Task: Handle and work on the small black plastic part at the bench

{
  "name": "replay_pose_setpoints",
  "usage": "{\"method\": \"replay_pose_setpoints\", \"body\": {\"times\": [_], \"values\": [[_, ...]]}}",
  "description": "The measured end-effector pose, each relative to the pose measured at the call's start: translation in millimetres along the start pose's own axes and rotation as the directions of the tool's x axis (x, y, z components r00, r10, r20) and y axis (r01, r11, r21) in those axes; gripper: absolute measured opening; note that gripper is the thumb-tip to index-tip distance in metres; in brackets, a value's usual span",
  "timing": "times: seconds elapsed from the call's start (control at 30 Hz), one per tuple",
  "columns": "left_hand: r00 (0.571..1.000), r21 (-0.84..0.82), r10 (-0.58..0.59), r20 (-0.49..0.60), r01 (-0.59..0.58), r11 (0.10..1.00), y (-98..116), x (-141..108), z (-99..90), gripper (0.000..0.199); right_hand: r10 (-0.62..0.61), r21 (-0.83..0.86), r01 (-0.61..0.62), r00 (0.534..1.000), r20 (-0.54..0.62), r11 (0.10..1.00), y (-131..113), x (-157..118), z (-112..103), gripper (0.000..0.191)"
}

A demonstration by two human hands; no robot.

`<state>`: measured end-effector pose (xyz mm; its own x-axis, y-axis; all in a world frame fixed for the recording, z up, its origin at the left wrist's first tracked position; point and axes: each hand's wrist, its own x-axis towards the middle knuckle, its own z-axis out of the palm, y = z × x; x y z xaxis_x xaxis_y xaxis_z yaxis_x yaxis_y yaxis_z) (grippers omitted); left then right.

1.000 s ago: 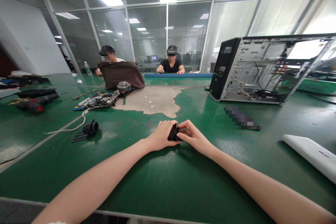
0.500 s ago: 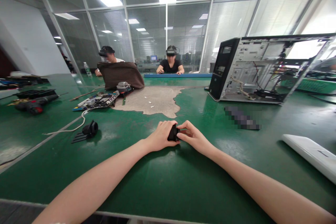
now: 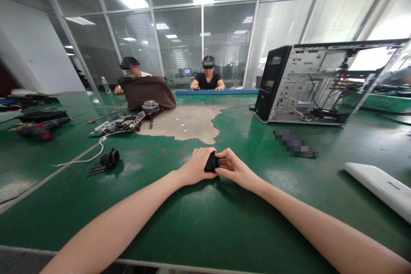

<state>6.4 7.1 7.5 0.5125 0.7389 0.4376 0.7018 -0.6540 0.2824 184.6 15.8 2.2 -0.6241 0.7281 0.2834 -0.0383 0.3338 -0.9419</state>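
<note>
Over the green tabletop (image 3: 199,222), the person's left hand (image 3: 196,165) is holding a small black part (image 3: 210,163), its fingers clamped around the left side, while the right hand (image 3: 236,170) is pinching the right end between thumb and fingers, with a slatted black piece (image 3: 109,159) lying farther left.

The surface (image 3: 205,218) is a glossy green, with a bare greyish-beige patch (image 3: 189,124) in it. I see a plain black part (image 3: 211,162) and another black part (image 3: 109,159). The cloth (image 3: 146,93) is dark brown with fine lines. The computer case (image 3: 271,87) is black at the front, silver inside. Over there, a green basket (image 3: 382,102), a white box (image 3: 379,188), a white cable (image 3: 96,157), and a black drill (image 3: 45,130) with a touch of red.
</note>
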Motion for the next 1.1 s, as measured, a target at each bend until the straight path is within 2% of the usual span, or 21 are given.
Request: {"method": "replay_pose_setpoints", "body": {"times": [0.13,0.27,0.37,0.53,0.77,0.9,1.0,1.1], "values": [[1.0,-0.003,-0.003,-0.015,0.003,1.0,1.1,0.6,0.6,0.057,0.001,-0.069,-0.007,0.997,-0.081,0.998,0.6,2.4,1.3,0.021],[1.0,-0.011,-0.003,-0.005,0.003,1.0,2.1,1.0,0.0,0.057,0.022,-0.096,-0.034,0.993,-0.116,0.995,1.6,4.1,1.6,0.028],[1.0,-0.011,0.0,0.0,0.0,1.0,1.8,0.9,-0.6,0.055,0.044,-0.085,-0.052,0.995,-0.092,0.995,2.0,3.7,0.3,0.03],[1.0,0.003,0.005,0.007,-0.005,1.0,-0.3,0.0,-0.7,0.057,-0.014,0.041,0.013,1.0,0.025,0.999,1.6,0.5,-0.3,0.031],[1.0,0.004,0.01,-0.017,-0.01,1.0,2.1,0.3,-1.2,0.056,-0.016,-0.058,0.011,0.996,-0.083,0.998,3.5,2.0,1.6,0.02],[1.0,0.0,0.018,-0.009,-0.018,1.0,2.3,0.8,-1.7,0.056,0.01,-0.088,-0.02,0.994,-0.112,0.996,5.2,3.5,0.8,0.026],[1.0,0.005,0.018,-0.006,-0.018,1.0,1.4,0.8,-1.2,0.056,0.045,-0.107,-0.055,0.994,-0.099,0.993,4.2,3.5,0.1,0.029],[1.0,0.008,0.017,-0.007,-0.016,1.0,0.3,0.4,-0.4,0.054,0.022,-0.061,-0.024,0.999,-0.042,0.998,1.7,2.2,0.6,0.024]]}}
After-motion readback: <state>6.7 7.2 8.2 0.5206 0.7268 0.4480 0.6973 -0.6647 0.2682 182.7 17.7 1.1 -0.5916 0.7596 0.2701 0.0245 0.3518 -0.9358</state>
